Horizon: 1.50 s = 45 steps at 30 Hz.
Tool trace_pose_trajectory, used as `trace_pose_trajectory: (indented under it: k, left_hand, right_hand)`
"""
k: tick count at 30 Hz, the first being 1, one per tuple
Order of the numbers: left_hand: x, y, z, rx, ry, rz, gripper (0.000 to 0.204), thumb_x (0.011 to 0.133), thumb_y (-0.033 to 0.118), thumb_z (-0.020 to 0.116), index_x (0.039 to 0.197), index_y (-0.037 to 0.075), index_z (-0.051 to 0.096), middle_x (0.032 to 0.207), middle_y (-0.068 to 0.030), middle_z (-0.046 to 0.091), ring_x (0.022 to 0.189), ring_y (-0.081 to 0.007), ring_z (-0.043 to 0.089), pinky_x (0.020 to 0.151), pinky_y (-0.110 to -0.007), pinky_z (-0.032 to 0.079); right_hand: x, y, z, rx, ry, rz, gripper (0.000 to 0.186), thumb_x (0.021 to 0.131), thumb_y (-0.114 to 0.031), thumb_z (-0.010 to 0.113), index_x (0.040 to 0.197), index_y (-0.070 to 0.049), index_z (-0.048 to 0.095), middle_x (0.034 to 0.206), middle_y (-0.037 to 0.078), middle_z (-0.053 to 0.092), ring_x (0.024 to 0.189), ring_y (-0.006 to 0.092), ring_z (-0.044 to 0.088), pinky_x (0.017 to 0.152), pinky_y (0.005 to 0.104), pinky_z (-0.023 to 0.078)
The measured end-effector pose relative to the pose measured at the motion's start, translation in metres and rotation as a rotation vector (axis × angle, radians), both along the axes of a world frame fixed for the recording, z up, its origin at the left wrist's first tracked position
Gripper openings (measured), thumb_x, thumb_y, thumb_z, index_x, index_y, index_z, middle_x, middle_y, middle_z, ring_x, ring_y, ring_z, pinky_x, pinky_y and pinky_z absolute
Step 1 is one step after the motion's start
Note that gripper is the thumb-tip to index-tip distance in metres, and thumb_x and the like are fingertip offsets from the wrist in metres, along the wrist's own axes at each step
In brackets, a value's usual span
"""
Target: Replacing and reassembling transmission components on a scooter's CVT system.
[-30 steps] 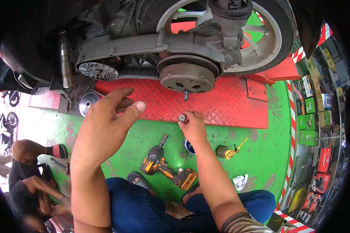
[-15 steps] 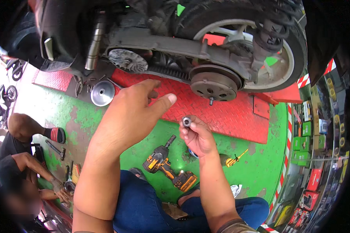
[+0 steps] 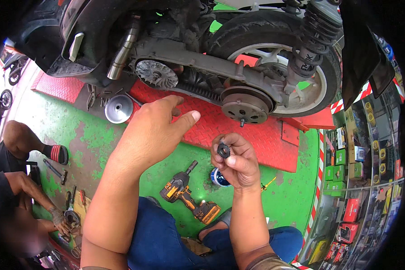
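My right hand [image 3: 242, 168] is closed on a small dark metal ring [image 3: 220, 155], pinched between thumb and fingers with its hole facing me. My left hand [image 3: 154, 128] holds nothing; its thumb and fingers are stretched apart in front of the scooter's opened drive case. That case shows a finned pulley plate [image 3: 150, 77] at the left, a toothed belt [image 3: 198, 91] and a round clutch drum [image 3: 245, 109] at the right. A short threaded shaft [image 3: 242, 122] sticks out of the drum, above my right hand. A silvery cone-shaped pulley half [image 3: 118, 109] lies left of my left hand.
A yellow-and-black impact wrench [image 3: 181, 191] and a blue can [image 3: 219, 178] stand by my legs. The scooter's rear wheel [image 3: 319, 85] rises above a red ramp [image 3: 274, 150]. At left, a co-worker's hand [image 3: 60, 221] handles parts. A glass display case [image 3: 346, 202] lines the right.
My right hand has risen slightly and turned the ring, so its dark face now shows. My left hand stays nearly still. The view has shifted, bringing more of the wheel and the blue can into sight.
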<state>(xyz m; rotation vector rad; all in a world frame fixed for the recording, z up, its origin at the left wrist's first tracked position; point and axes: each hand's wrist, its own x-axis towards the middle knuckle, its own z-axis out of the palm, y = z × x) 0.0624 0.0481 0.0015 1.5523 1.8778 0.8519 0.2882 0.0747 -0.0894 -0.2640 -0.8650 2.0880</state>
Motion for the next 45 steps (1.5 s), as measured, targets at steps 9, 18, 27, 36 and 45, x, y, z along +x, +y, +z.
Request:
trace_pose_trajectory:
  k: [9,18,27,36,45]
  left_hand:
    - [-0.004,-0.005,0.005,0.002,0.024,-0.011,0.06,0.096,0.036,0.069,0.131,-0.012,0.058,0.112,-0.0297,0.071,0.106,-0.0352,0.071,0.093,-0.041,0.055]
    - [-0.004,-0.005,0.004,0.017,0.023,-0.022,0.055,0.098,0.029,0.068,0.132,-0.012,0.057,0.111,-0.027,0.072,0.103,-0.0304,0.072,0.091,-0.038,0.055]
    - [0.008,0.003,0.0,0.004,-0.019,-0.053,0.056,0.099,0.028,0.068,0.133,-0.014,0.055,0.112,-0.0248,0.072,0.102,-0.0227,0.07,0.09,-0.035,0.054]
    - [0.064,0.025,-0.027,-0.155,0.014,-0.333,0.044,0.094,0.018,0.069,0.134,0.001,0.062,0.101,-0.0236,0.073,0.096,-0.0338,0.073,0.085,-0.039,0.055]
    - [0.098,0.064,-0.03,-0.298,0.016,-0.34,0.053,0.094,0.018,0.07,0.143,0.002,0.056,0.086,-0.0187,0.071,0.082,-0.0308,0.071,0.08,-0.039,0.054]
  right_hand:
    - [-0.007,-0.006,0.007,0.022,-0.084,-0.01,0.04,0.08,0.001,0.076,0.119,0.001,0.064,0.102,0.006,0.065,0.088,0.014,0.061,0.075,0.0295,0.048]
    - [0.004,0.007,-0.057,-0.033,-0.596,-0.097,0.028,0.089,-0.005,0.072,0.116,0.001,0.066,0.101,0.003,0.069,0.092,0.0115,0.065,0.076,0.0252,0.05]
    - [0.058,0.053,-0.162,0.291,-1.544,-0.751,0.024,0.077,-0.013,0.076,0.097,0.0,0.07,0.094,0.016,0.072,0.09,0.0304,0.07,0.082,0.0412,0.055]
    - [0.062,0.08,-0.182,0.431,-1.622,-0.756,0.024,0.076,-0.014,0.076,0.091,0.0,0.065,0.091,0.018,0.068,0.093,0.0376,0.065,0.083,0.0486,0.052]
    - [0.063,0.077,-0.188,0.39,-1.63,-0.63,0.024,0.075,-0.016,0.079,0.088,-0.002,0.064,0.087,0.017,0.066,0.094,0.037,0.063,0.085,0.0483,0.051]
